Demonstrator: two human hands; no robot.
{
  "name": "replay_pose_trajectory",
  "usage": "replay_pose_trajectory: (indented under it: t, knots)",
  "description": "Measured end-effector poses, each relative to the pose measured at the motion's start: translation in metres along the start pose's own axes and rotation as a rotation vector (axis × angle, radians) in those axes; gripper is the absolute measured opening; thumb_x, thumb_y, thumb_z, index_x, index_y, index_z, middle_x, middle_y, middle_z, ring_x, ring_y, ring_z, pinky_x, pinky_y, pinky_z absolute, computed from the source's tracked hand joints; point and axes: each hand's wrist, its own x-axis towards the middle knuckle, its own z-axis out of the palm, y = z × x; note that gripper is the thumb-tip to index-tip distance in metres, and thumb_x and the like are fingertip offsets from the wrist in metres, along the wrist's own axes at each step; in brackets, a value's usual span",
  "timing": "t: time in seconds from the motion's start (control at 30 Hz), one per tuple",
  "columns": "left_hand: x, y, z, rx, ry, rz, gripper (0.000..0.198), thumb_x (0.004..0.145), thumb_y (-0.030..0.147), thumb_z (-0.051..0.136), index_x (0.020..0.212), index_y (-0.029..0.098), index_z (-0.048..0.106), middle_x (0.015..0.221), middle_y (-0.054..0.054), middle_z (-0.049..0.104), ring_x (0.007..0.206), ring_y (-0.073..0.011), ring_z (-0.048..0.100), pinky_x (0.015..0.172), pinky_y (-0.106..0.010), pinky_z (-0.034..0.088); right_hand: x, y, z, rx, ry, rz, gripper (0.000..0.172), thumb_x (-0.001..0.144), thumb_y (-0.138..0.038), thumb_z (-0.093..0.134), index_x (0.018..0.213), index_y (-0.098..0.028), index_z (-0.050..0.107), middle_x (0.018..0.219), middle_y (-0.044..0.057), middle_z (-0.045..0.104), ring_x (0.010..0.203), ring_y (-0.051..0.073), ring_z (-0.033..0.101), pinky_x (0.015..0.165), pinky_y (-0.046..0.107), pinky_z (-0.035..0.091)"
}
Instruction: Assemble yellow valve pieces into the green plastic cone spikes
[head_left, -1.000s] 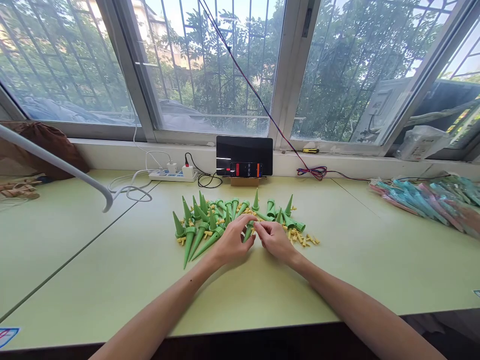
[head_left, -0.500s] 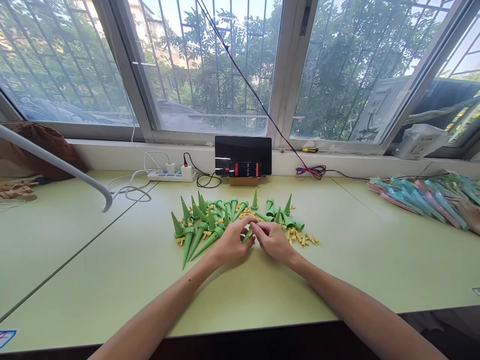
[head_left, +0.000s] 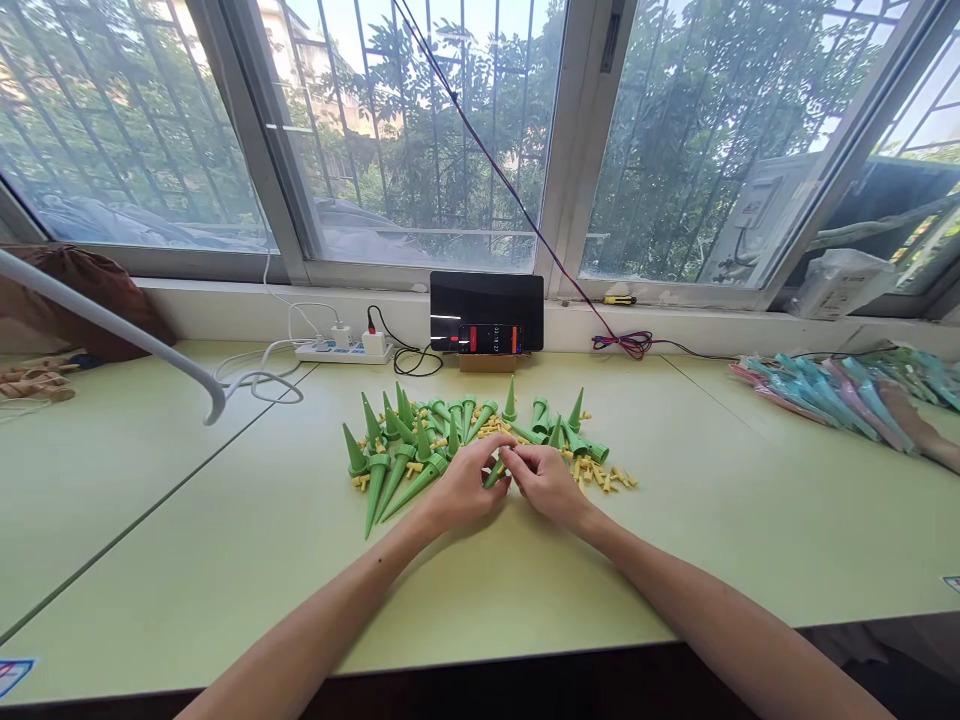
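A heap of green plastic cone spikes [head_left: 420, 440] mixed with small yellow pieces [head_left: 607, 478] lies on the pale green table [head_left: 225, 540]. My left hand [head_left: 461, 485] and my right hand [head_left: 547, 482] meet at the near edge of the heap. The fingers of my left hand are closed round one green cone spike [head_left: 494, 470]. The fingertips of my right hand pinch at the cone's upper end; whether a small yellow piece sits between them is hidden.
A tablet [head_left: 486, 312] with a phone [head_left: 490, 338] leaning on it stands at the back by the window. A power strip [head_left: 343, 350] with cables lies to its left. Coloured packets [head_left: 840, 395] are piled at the right, where another person's forearm [head_left: 919, 435] reaches. A white lamp arm [head_left: 112, 325] hangs left.
My hands have stayed almost in place on the cone. At the right, the other person's hand has shifted along the coloured packets.
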Motion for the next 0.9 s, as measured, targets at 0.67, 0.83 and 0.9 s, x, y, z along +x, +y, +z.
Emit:
replay_pose_trajectory:
  t: [0.67,0.83,0.9]
  knots:
    - [0.005,0.011,-0.009,-0.381,0.108,-0.194,0.032,0.092,0.039,0.050,0.110,0.016,0.064,0.085,-0.004,0.067,0.067,-0.0145,0.067,0.053,-0.024,0.054,0.003,0.001,-0.004,-0.137,0.118,0.102,0.047,0.097,-0.045,0.040,0.057,-0.020,0.048,0.048,-0.002,0.045,0.049,0.014,0.044,0.055,0.027,0.032]
    - [0.004,0.011,-0.009,-0.362,0.134,-0.225,0.037,0.087,0.043,0.062,0.112,0.016,0.060,0.077,-0.002,0.065,0.064,-0.0149,0.066,0.051,-0.023,0.052,0.002,0.002,-0.003,-0.131,0.089,0.090,0.045,0.097,-0.043,0.039,0.060,-0.021,0.052,0.046,-0.003,0.045,0.048,0.014,0.044,0.056,0.027,0.033]
    - [0.003,0.010,-0.008,-0.323,0.110,-0.243,0.041,0.085,0.043,0.065,0.116,0.016,0.058,0.070,0.001,0.062,0.058,-0.0135,0.063,0.048,-0.022,0.051,0.002,0.003,-0.002,-0.123,0.075,0.073,0.044,0.096,-0.043,0.039,0.061,-0.021,0.052,0.047,-0.003,0.045,0.048,0.014,0.044,0.055,0.028,0.032]
